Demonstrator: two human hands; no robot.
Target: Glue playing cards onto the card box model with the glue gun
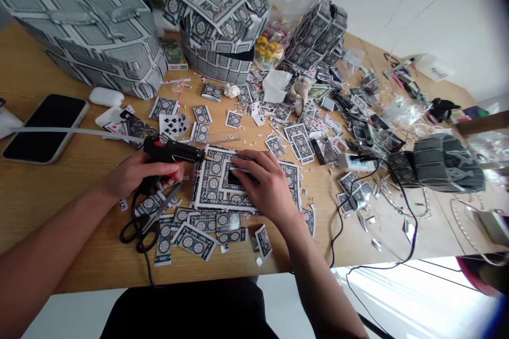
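Note:
My left hand [133, 174] is wrapped around a black hot glue gun [170, 151] with a red trigger, and a long pale glue stick [79, 131] sticks out of its back. The nozzle points right, over the upper left part of a rectangular panel [209, 200] made of patterned playing cards. On that panel lies my right hand [268, 185], fingers bent and apart, fingertips beside a dark rectangle [234, 179] at its centre. Whether a small piece is under those fingertips is hidden. Black-handled scissors [153, 220] lie below the glue gun, near cut card strips [194, 241].
Card-built bags and boxes, including a lidded one [218, 58], stand at the back. A phone [45, 127] lies at left. Card scraps cover the table's middle and right. A black cord [413, 222] runs from a white power strip [356, 162] over the front edge.

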